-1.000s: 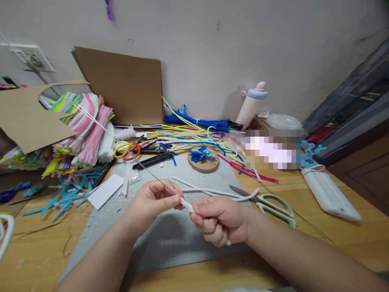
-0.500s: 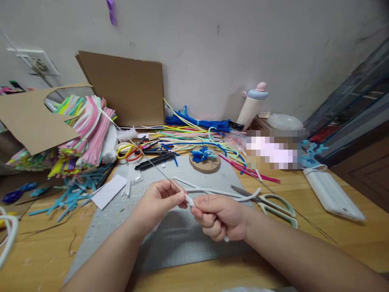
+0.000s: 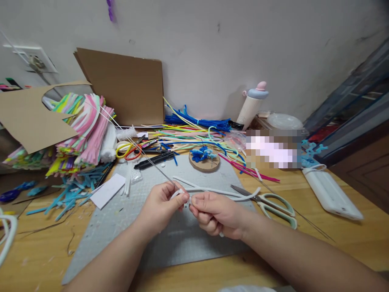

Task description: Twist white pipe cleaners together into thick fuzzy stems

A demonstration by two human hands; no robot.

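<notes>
Over the grey cutting mat (image 3: pixel 179 247), my two hands meet at a small white pipe cleaner (image 3: pixel 181 191) coiled about thin wire. Thumb and forefinger of my left hand (image 3: pixel 159 207) pinch it from the left. My right hand (image 3: pixel 220 213) grips its other side, with the remaining fingers curled into the palm and a white tip poking out below. Thin wires (image 3: pixel 148 160) run from my left fingers up toward the back left. Just behind the hands lie loose white pipe cleaners (image 3: pixel 226 194). Fingers hide most of the coil.
Pale-green-handled scissors (image 3: pixel 276 205) lie right of my right hand. Behind are a round cardboard disc (image 3: pixel 205 165) with blue pieces, a black pen-like tool (image 3: pixel 154 160) and many coloured pipe cleaners (image 3: pixel 194 140). Bundled stems (image 3: pixel 91 121) stand left; a white power bank (image 3: pixel 334 192) lies right.
The wires have swung slightly and now show as two lines. White pipe cleaner now shows above my left thumb, and my fingers have shifted a little on the coil.
</notes>
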